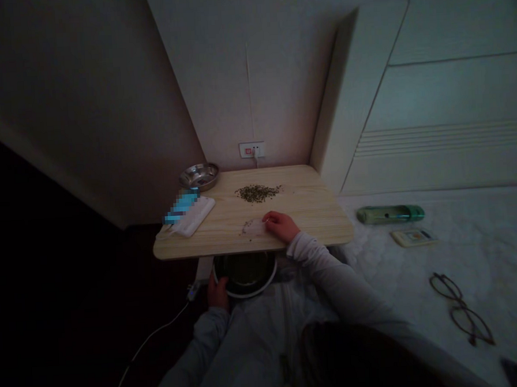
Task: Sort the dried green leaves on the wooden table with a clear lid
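Note:
My right hand (280, 225) rests on the small wooden table (320, 213), fingers curled beside a small scatter of bits (250, 227) near the front edge. A larger pile of small dark grains (257, 192) lies further back on the table. My left hand (217, 292) grips the rim of a round bowl (245, 274) held below the table's front edge, partly hidden under the tabletop. What the right fingers pinch, if anything, is too small to see.
A steel bowl (199, 175) stands at the table's back left. A white device with a blurred blue item (189, 213) lies on the left. A wall socket (251, 150) is behind. On the bed at right lie a green case (390, 213), a card (414, 237) and glasses (460, 308).

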`<state>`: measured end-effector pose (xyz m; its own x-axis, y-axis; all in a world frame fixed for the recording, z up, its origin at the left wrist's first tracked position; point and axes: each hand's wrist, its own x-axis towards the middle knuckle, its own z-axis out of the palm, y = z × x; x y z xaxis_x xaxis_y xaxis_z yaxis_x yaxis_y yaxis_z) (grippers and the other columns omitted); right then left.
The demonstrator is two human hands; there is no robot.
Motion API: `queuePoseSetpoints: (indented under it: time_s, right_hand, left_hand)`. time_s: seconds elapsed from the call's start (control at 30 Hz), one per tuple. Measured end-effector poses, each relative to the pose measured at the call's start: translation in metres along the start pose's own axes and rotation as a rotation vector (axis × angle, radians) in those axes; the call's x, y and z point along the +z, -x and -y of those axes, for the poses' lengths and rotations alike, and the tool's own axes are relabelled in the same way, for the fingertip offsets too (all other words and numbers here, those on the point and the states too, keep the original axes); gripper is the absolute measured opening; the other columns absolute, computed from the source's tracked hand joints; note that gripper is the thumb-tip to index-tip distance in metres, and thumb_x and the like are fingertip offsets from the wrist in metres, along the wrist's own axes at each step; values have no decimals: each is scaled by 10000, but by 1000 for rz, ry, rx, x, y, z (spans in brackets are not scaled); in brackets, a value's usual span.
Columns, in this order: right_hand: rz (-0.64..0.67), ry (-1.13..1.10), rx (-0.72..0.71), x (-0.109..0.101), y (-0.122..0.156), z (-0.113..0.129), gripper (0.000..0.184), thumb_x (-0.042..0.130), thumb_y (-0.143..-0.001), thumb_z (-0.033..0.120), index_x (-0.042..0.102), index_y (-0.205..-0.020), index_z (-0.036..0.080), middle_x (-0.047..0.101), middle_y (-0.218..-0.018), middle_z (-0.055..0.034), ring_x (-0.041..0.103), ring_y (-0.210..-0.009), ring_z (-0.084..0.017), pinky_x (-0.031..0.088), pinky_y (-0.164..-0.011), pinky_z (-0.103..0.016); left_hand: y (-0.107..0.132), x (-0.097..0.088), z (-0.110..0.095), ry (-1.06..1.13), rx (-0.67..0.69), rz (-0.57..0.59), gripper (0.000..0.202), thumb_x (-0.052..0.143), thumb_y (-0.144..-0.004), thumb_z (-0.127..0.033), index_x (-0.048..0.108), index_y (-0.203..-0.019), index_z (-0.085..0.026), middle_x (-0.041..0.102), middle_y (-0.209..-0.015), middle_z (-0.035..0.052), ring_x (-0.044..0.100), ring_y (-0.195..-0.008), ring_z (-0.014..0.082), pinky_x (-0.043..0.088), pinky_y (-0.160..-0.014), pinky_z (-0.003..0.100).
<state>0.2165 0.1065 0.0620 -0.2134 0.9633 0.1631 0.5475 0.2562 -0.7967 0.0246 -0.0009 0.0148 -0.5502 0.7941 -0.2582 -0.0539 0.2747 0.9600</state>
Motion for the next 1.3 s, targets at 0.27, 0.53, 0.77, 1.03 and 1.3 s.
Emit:
queuePoseSetpoints:
  time_s: [0.27,0.53,0.77,1.03,1.3]
  right_hand:
    - [2,3,14,0,4,0,163,379,-621,208,500,-717,157,536,-539,25,438,-493,-67,316,-486,-172]
    - [-14,43,12,-2,13,3,150,388,-631,238,495,-704,164,531,-543,25,443,-505,-70,315,-504,-181]
    - [9,62,-25,-3,14,5,143,421,-609,232,515,-698,170,526,-527,30,437,-496,-75,304,-498,-187]
    - [-63,-91,2,-2,12,2,186,372,-629,207,480,-770,151,495,-533,35,424,-488,-63,324,-489,-170]
    - [-56,31,-4,2,10,3,218,375,-638,229,502,-806,170,523,-564,29,434,-513,-68,318,-518,-186]
  left_hand:
    - [5,0,-5,13,5,-3,327,443,-552,-118,547,-858,-165,535,-661,7,493,-713,142,383,-635,225]
    - [3,1,-3,21,12,4,372,439,-548,-113,533,-904,-166,540,-657,8,490,-672,137,384,-609,223]
    - [1,-1,-1,-22,-4,1,322,444,-557,-127,551,-858,-167,552,-732,21,491,-742,147,374,-661,229]
    - [-2,0,4,-5,8,3,353,451,-555,-147,540,-896,-171,564,-753,20,492,-767,152,375,-677,237]
    - [2,-1,-1,-2,14,6,318,439,-557,-119,549,-851,-167,547,-708,17,490,-744,149,376,-668,232]
